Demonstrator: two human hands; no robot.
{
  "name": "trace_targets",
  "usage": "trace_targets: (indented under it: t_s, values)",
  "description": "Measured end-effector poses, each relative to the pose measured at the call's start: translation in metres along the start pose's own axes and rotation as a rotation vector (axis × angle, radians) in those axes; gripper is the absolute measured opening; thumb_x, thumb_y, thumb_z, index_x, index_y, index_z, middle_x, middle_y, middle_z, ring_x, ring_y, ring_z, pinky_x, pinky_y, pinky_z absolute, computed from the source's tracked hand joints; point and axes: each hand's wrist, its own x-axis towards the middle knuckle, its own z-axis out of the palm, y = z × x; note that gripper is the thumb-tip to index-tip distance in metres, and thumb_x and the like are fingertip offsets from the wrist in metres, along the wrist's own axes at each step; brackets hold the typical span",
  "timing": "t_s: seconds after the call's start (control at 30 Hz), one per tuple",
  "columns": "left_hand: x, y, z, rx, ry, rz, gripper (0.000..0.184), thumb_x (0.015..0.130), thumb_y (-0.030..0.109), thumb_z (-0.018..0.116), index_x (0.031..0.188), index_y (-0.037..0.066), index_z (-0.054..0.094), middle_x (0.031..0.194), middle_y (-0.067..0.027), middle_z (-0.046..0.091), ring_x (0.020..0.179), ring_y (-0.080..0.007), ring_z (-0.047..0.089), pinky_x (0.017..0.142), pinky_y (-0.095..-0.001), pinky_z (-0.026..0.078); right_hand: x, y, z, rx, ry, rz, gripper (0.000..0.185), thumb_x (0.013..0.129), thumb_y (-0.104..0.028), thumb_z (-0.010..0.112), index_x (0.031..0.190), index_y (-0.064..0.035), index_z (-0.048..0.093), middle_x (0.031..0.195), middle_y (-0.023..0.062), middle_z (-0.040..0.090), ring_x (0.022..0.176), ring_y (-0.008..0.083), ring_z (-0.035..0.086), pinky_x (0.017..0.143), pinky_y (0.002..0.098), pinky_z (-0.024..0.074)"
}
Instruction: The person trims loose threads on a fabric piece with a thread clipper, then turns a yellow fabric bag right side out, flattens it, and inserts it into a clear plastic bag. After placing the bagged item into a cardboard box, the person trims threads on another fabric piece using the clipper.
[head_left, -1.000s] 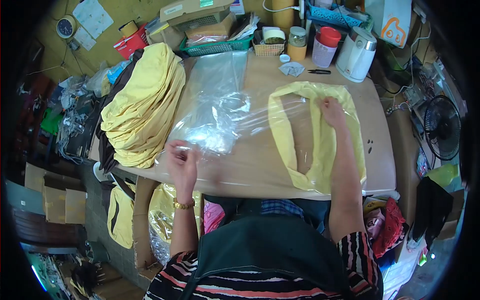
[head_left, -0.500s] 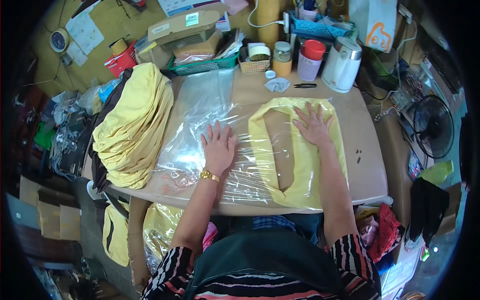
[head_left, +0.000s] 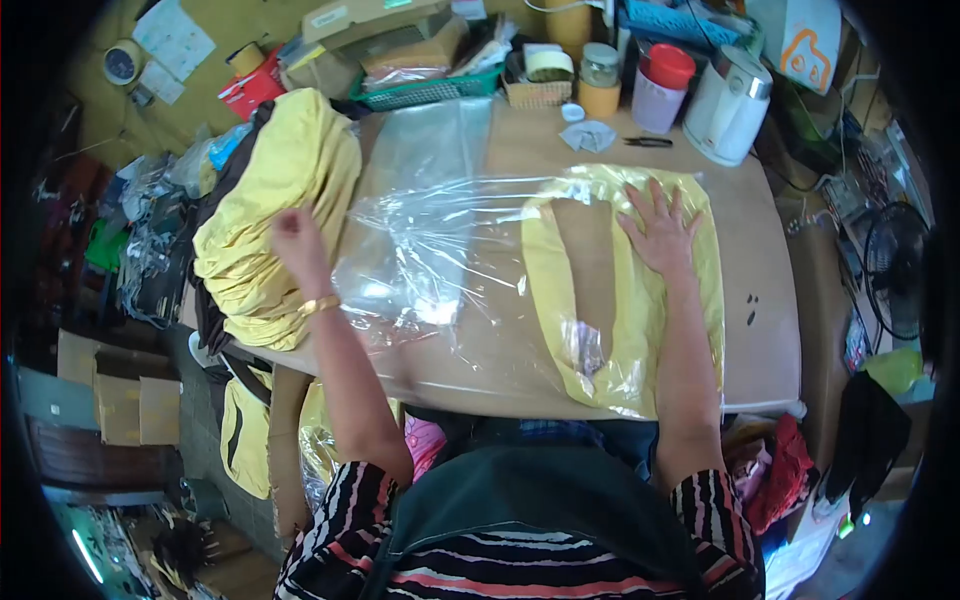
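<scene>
My right hand lies flat, fingers spread, on a folded yellow cloth piece shaped like a loop and covered by clear plastic. The clear plastic bag stretches left from it across the table in shiny creases. In front of the yellow cloth pile is my left hand, curled and somewhat blurred, with a gold band at the wrist. What its fingers hold, if anything, cannot be made out. Dark cloth shows along the pile's left side.
Along the back stand a green basket, a jar, a red-lidded cup and a white kettle. Small black snips lie before them. A fan is at the right, cardboard boxes at the left.
My left hand has gone from lying flat on the plastic to curled, further left and up, by the yellow pile. My right hand stays on the cloth. The view has shifted slightly.
</scene>
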Motion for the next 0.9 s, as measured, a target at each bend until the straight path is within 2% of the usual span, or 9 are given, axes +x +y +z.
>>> trace_targets:
  t_s: [0.13, 0.2, 0.27, 0.37, 0.6, 0.7, 0.8, 0.87, 0.9]
  values:
    - [-0.063, 0.117, 0.014, 0.177, -0.308, 0.477, 0.035, 0.086, 0.021, 0.069, 0.117, 0.007, 0.06, 0.123, -0.0179, 0.058, 0.117, -0.0338, 0.054, 0.098, -0.0456, 0.041, 0.0, -0.005, -0.001, -0.039, 0.021, 0.005, 0.065, 0.089, -0.07, 0.037, 0.146, -0.0379, 0.035, 0.158, 0.0037, 0.023, 0.146, 0.0355, 0.012, 0.109, 0.0711, 0.0067]
    - [-0.127, 0.147, 0.042, 0.501, -0.538, 0.677, 0.05, 0.09, 0.037, 0.06, 0.133, 0.014, 0.052, 0.146, -0.0186, 0.04, 0.139, -0.0394, 0.03, 0.11, -0.0641, 0.017, -0.003, -0.003, 0.002, -0.039, 0.033, -0.006, 0.066, 0.089, -0.07, 0.036, 0.146, -0.0379, 0.035, 0.158, 0.0039, 0.023, 0.146, 0.0357, 0.013, 0.109, 0.0714, 0.0062]
    - [-0.158, 0.124, 0.066, 0.6, -0.689, 0.624, 0.054, 0.093, 0.049, 0.049, 0.14, 0.023, 0.047, 0.156, -0.0144, 0.023, 0.145, -0.0391, 0.013, 0.106, -0.0735, 0.001, -0.001, -0.003, 0.003, -0.028, 0.046, -0.019, 0.067, 0.089, -0.072, 0.035, 0.146, -0.038, 0.034, 0.157, 0.004, 0.023, 0.146, 0.0357, 0.012, 0.109, 0.0713, 0.004]
    - [-0.163, 0.07, 0.074, 0.955, -0.762, 0.512, 0.054, 0.095, 0.052, 0.042, 0.144, 0.028, 0.042, 0.157, -0.012, 0.023, 0.145, -0.0403, 0.012, 0.103, -0.0764, 0.005, -0.001, -0.002, 0.003, -0.03, 0.042, -0.022, 0.067, 0.089, -0.073, 0.034, 0.146, -0.0386, 0.034, 0.158, 0.0036, 0.023, 0.146, 0.0357, 0.011, 0.109, 0.0709, 0.0024]
    - [-0.159, 0.037, 0.063, 0.797, -0.757, 0.465, 0.052, 0.095, 0.05, 0.043, 0.142, 0.03, 0.043, 0.157, -0.0076, 0.026, 0.145, -0.0393, 0.014, 0.104, -0.0763, 0.003, -0.001, -0.003, -0.001, -0.036, 0.023, -0.035, 0.068, 0.087, -0.074, 0.035, 0.146, -0.0401, 0.033, 0.158, 0.0031, 0.022, 0.146, 0.0354, 0.011, 0.109, 0.0708, 0.0017]
    - [-0.153, 0.041, 0.055, 0.579, -0.539, 0.507, 0.057, 0.09, 0.04, 0.056, 0.141, 0.018, 0.043, 0.153, -0.0197, 0.025, 0.14, -0.0424, 0.023, 0.108, -0.0673, 0.012, 0.003, -0.002, 0.002, -0.033, 0.068, -0.022, 0.065, 0.088, -0.073, 0.035, 0.145, -0.0423, 0.034, 0.158, 0.0024, 0.023, 0.146, 0.0354, 0.01, 0.108, 0.0732, 0.0011]
    - [-0.146, 0.048, 0.04, 0.497, -0.266, 0.452, 0.073, 0.08, 0.027, 0.071, 0.139, 0.001, 0.037, 0.142, -0.0302, 0.028, 0.13, -0.0459, 0.034, 0.108, -0.055, 0.025, 0.006, 0.002, -0.022, 0.016, -0.038, 0.021, 0.062, 0.093, -0.062, 0.04, 0.147, -0.0329, 0.035, 0.157, 0.0054, 0.025, 0.146, 0.0318, 0.015, 0.114, 0.0622, 0.0074]
    - [-0.141, 0.046, 0.028, 0.29, -0.37, 0.203, 0.08, 0.077, 0.025, 0.074, 0.139, -0.004, 0.032, 0.139, -0.0292, 0.031, 0.126, -0.0466, 0.037, 0.103, -0.0495, 0.035, 0.011, 0.036, -0.033, 0.767, -0.056, -0.205, 0.058, 0.096, -0.048, 0.048, 0.145, -0.0174, 0.041, 0.153, 0.0113, 0.033, 0.144, 0.0278, 0.025, 0.117, 0.0441, 0.0175]
    - [-0.14, 0.049, 0.022, 0.421, -0.422, 0.192, 0.088, 0.079, 0.028, 0.072, 0.142, -0.008, 0.022, 0.135, -0.031, 0.038, 0.118, -0.0457, 0.047, 0.095, -0.0447, 0.043, -0.001, 0.04, -0.062, 0.696, -0.007, -0.202, 0.056, 0.096, -0.041, 0.051, 0.143, -0.0118, 0.043, 0.15, 0.0137, 0.038, 0.142, 0.0267, 0.029, 0.115, 0.0379, 0.0214]
